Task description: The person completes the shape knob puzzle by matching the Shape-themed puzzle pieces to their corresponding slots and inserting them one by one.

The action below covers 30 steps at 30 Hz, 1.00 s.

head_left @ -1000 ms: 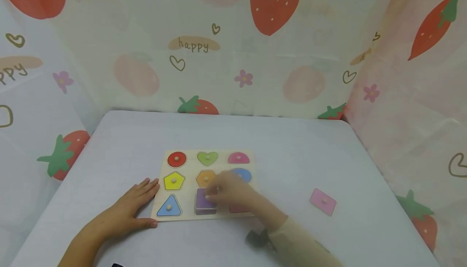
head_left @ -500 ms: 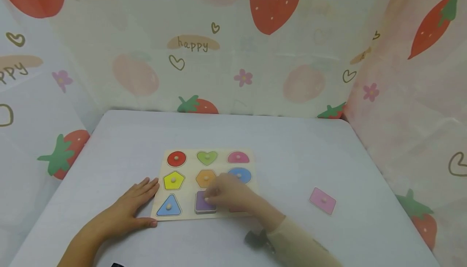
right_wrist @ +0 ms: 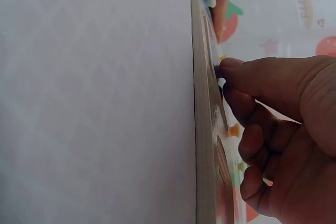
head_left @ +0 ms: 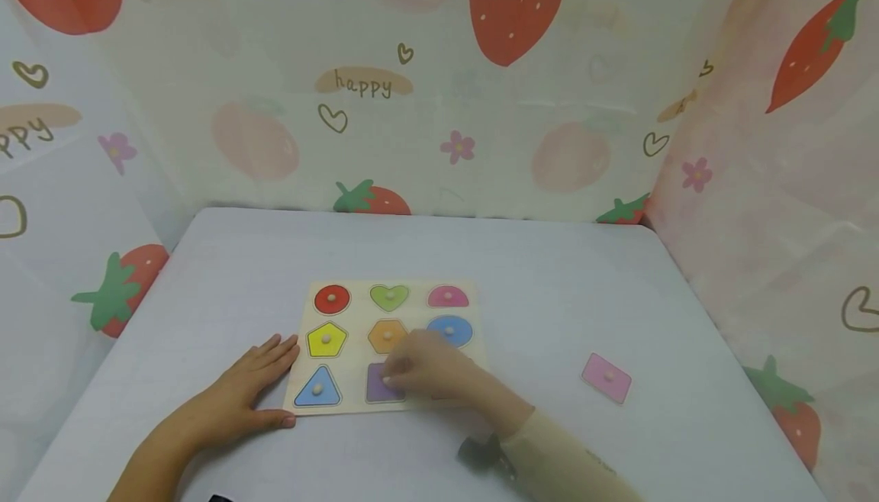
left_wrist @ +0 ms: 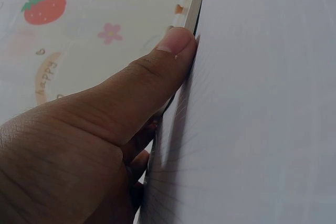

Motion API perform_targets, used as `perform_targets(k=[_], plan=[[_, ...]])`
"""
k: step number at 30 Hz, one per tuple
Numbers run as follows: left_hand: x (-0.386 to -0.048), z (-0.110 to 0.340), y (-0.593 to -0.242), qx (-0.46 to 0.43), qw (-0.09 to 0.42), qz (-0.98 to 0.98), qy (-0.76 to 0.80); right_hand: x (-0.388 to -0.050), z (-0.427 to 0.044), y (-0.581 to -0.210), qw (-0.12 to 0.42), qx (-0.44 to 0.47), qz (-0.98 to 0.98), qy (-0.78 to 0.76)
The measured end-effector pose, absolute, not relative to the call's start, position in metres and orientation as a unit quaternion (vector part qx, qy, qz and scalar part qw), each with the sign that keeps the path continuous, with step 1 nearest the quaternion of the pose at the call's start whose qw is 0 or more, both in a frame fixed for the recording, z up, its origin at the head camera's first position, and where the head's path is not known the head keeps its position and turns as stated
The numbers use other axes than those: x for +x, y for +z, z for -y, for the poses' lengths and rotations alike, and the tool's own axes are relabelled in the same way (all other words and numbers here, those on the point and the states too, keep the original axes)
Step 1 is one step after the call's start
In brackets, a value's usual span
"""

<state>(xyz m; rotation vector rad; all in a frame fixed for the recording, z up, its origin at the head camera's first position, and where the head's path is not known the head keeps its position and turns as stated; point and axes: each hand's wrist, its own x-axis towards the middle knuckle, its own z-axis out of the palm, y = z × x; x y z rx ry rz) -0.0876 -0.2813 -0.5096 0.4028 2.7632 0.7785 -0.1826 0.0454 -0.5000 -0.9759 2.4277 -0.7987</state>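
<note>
A wooden peg puzzle board (head_left: 353, 397) lies on the white table, with several coloured knobbed shapes set in it. In its front row, the purple square piece (head_left: 375, 391) sits level in its recess. My right hand (head_left: 434, 365) pinches that piece's knob between thumb and forefinger; the right wrist view shows the thumb (right_wrist: 268, 77) at the knob. The hand partly covers the square and the board's front right corner. My left hand (head_left: 240, 391) lies along the board's left edge, fingers extended, its thumb (left_wrist: 152, 74) touching the board's edge.
A pink rectangle piece (head_left: 607, 378) with a knob lies on the table right of the board. A small dark object (head_left: 478, 452) shows beside the right sleeve. Strawberry-printed curtains (head_left: 518, 10) enclose the table's back and sides.
The purple square has gone down from standing raised and askew to lying level in its recess. My right hand moved slightly with it; the left hand stayed still.
</note>
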Motion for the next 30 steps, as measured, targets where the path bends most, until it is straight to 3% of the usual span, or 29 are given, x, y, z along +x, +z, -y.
perform_targets(k=[30], plan=[[-0.0894, 0.2837, -0.5127, 0.13, 0.125, -0.946, 0.27, -0.1846, -0.0426, -0.5009, 0.213, -0.335, -0.875, -0.276]])
